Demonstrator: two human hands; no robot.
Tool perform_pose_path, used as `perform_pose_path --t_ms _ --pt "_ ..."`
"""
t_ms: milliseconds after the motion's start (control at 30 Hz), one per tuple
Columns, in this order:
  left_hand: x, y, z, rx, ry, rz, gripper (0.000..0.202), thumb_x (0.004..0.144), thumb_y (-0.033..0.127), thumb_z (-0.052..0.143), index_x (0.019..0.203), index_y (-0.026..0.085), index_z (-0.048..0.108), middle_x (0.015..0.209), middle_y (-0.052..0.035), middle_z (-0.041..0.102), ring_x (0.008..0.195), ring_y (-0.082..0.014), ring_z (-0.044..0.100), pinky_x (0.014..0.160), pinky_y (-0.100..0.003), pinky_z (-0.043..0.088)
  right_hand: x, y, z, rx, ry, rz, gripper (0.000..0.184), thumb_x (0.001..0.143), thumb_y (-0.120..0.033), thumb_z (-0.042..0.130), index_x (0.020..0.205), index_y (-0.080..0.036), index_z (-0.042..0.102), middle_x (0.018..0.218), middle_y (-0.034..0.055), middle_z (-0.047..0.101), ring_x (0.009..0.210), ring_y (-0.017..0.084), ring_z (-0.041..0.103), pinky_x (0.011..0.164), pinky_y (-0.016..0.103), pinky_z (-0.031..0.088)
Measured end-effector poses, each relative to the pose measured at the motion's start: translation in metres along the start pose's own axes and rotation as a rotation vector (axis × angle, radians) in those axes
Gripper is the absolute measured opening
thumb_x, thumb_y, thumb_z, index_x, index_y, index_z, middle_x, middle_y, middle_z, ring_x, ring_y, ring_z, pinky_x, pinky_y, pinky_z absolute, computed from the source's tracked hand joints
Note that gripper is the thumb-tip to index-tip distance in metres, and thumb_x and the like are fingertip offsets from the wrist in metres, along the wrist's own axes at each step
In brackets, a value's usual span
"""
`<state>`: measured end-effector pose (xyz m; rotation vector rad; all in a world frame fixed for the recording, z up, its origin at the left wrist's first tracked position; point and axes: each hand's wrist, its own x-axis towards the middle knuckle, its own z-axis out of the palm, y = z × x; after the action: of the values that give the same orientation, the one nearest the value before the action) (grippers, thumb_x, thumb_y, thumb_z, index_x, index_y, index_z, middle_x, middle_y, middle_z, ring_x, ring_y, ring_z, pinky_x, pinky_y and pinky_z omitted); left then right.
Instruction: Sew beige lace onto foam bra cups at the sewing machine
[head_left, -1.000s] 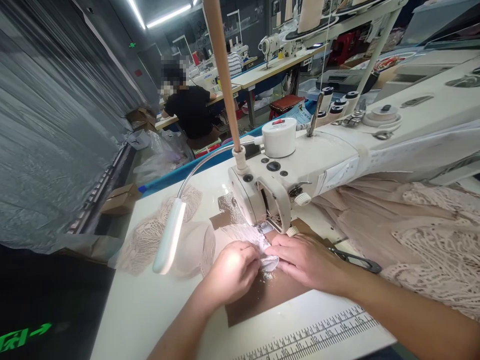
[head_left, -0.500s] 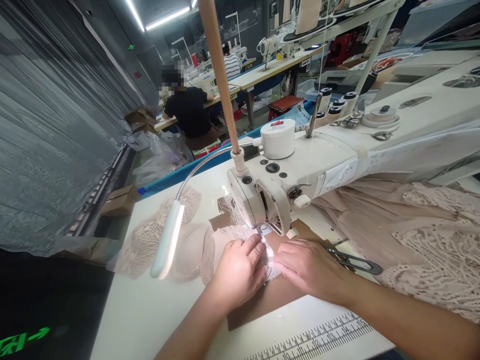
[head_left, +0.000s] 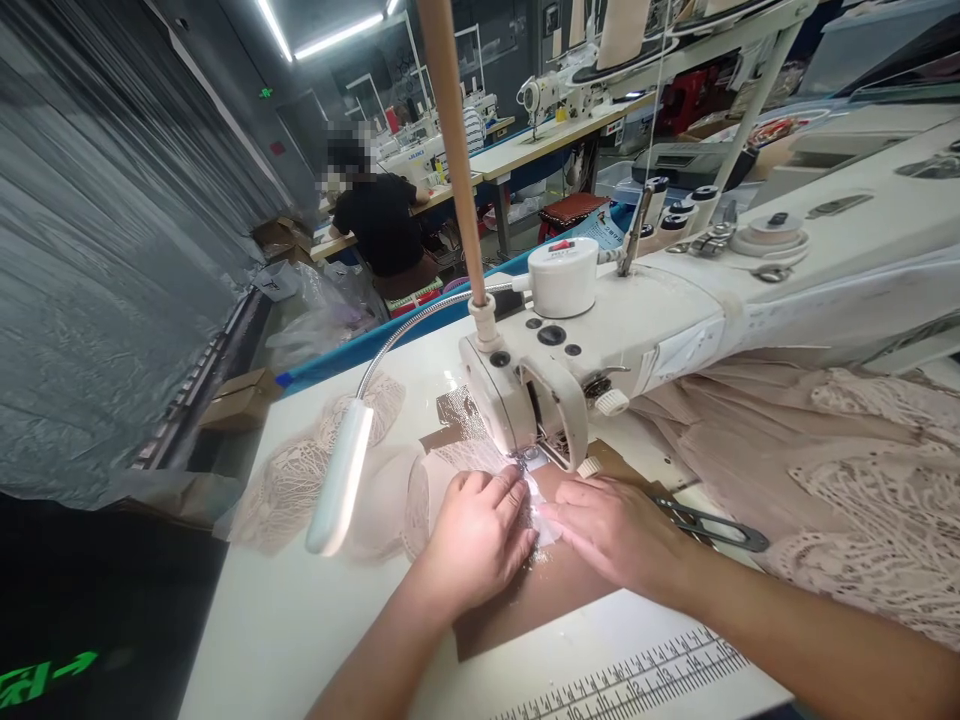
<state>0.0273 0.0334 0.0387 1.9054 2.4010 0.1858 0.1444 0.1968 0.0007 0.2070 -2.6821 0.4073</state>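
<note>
Pale lace fabric (head_left: 541, 522) lies beneath the needle area of a white sewing machine (head_left: 510, 395), lit brightly between my hands. My left hand (head_left: 480, 540) rests on the fabric with fingers together, their tips close to the presser foot, and the thumb near the fabric's lower edge. From the other side, my right hand (head_left: 619, 525) grips the fabric's right edge between thumb and fingers. Both hands are above a brown sheet (head_left: 517, 615) on the white table. The fabric under my palms is hidden.
A gooseneck lamp (head_left: 341, 480) hangs left of my hands, over beige lace pieces (head_left: 289, 490). Black thread snips (head_left: 720, 525) lie by my right wrist. A lace garment (head_left: 862, 500) is heaped at right. A printed ruler (head_left: 637, 675) marks the front edge. Another person (head_left: 382, 220) sits behind.
The view has shifted slightly, so the machine appears a little further right. My hands keep nearly the same pose, and the fabric between them has moved slightly toward the needle.
</note>
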Motion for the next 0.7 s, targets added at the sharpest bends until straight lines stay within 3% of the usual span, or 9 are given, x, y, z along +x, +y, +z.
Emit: perform_pose_path --t_ms 267,467,700 --pt "0.006 -0.012 0.002 0.023 0.046 0.01 0.04 0.092 0.029 0.04 0.128 0.015 0.052 0.133 -0.0108 0.054 0.095 -0.0262 0.051 0.086 -0.045 0.042 0.002 0.0 0.004 -0.041 -0.058 0.031 0.027 0.093 -0.018 0.04 0.092 -0.02 0.067 0.069 0.0022 0.054 0.06 0.016 0.043 0.055 0.03 0.028" --pt "0.004 -0.013 0.005 0.086 0.07 -0.004 0.039 0.088 0.017 0.041 0.125 0.015 0.054 0.133 -0.0094 0.054 0.1 -0.0267 0.05 0.092 -0.047 0.04 0.0 0.001 0.005 -0.025 -0.028 0.016 0.025 0.092 -0.019 0.041 0.094 -0.02 0.067 0.069 0.002 0.054 0.061 0.016 0.045 0.056 0.029 0.03" --pt "0.004 -0.014 0.008 0.079 0.095 -0.04 0.04 0.086 0.013 0.042 0.124 0.019 0.053 0.132 -0.0094 0.054 0.104 -0.0272 0.051 0.095 -0.05 0.038 0.002 0.001 0.007 -0.008 -0.048 0.039 0.022 0.09 -0.019 0.044 0.094 -0.02 0.066 0.069 0.0017 0.055 0.06 0.015 0.047 0.055 0.028 0.032"
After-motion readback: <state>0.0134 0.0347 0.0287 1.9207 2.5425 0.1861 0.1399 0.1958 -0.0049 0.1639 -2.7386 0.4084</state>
